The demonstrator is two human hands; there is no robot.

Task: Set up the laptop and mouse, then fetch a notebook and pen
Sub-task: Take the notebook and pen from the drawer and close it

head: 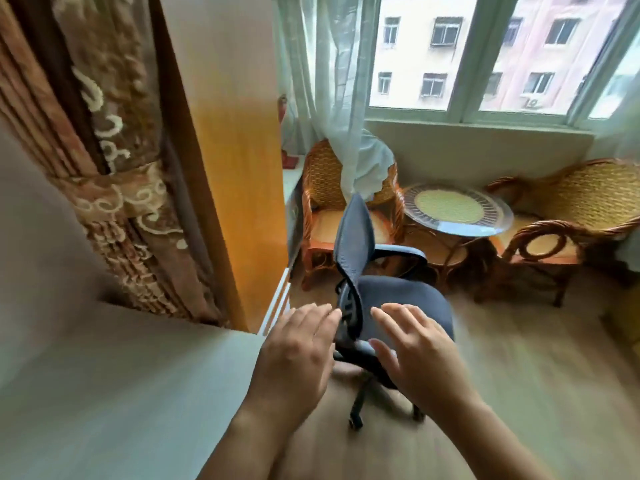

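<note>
Just left hand (294,355), right hand (420,351), office chair (398,299)

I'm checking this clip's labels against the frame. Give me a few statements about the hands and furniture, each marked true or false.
1. Both hands are empty, fingers spread. True: the left hand and right hand hold nothing.
2. A laptop lies on the round glass-topped table. False: no laptop shows on it.
3. The office chair is dark blue. True.
4. One wicker chair stands by the window. False: two, a left wicker chair and a right wicker chair.
</note>
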